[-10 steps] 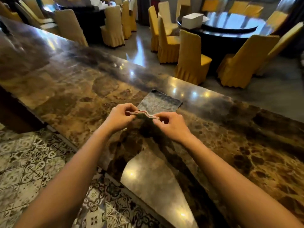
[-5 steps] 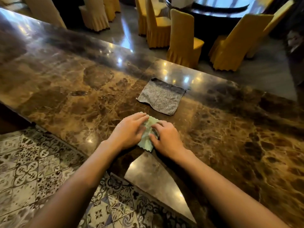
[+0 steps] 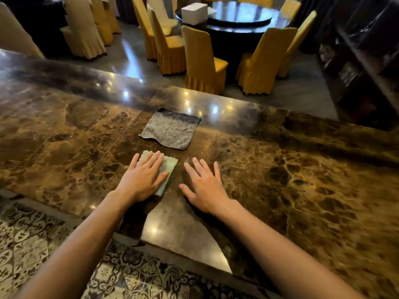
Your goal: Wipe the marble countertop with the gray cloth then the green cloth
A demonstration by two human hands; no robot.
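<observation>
The brown marble countertop runs across the view. A gray cloth lies flat on it, just beyond my hands. A folded pale green cloth lies nearer to me, and my left hand presses flat on top of it with fingers spread, hiding most of it. My right hand rests flat on the bare marble to the right of the green cloth, fingers apart, holding nothing.
Beyond the counter's far edge stand yellow-covered chairs around a dark round table with a white box. Dark shelving stands at the right. Patterned floor tiles lie below the counter's near edge.
Both hands held the green cloth up, then folded it down on the marble. Now my right hand has let go and moved right; my left hand lies flat on the cloth.
</observation>
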